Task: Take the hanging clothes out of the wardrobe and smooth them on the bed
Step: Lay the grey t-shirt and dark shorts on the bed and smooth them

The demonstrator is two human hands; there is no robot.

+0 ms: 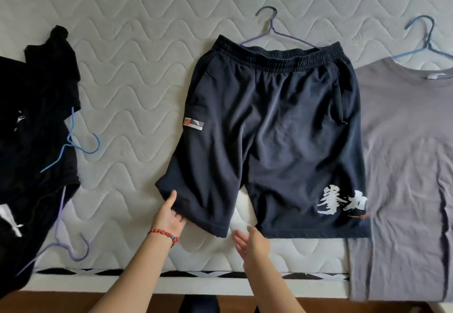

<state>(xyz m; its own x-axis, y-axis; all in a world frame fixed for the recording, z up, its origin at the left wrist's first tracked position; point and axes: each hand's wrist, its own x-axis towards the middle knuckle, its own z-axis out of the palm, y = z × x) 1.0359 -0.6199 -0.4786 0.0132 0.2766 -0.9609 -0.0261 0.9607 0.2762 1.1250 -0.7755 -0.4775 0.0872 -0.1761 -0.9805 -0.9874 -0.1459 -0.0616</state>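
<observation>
We pinch the hem of the dark navy cotton shorts (267, 126) with our left hand (171, 217); right hand (252, 244) hovers, fingers straight together; next, flatten that leg.

Red bead bracelet (164, 234) lower center; brown floor (61, 303) strip along bottom edge; dark object (198, 306) bottom center, unclear.

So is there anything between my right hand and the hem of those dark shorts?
Nothing visible. Your right hand is open just below the dark shorts, with only bare mattress between. Your left hand already grips the other leg's hem.
</observation>
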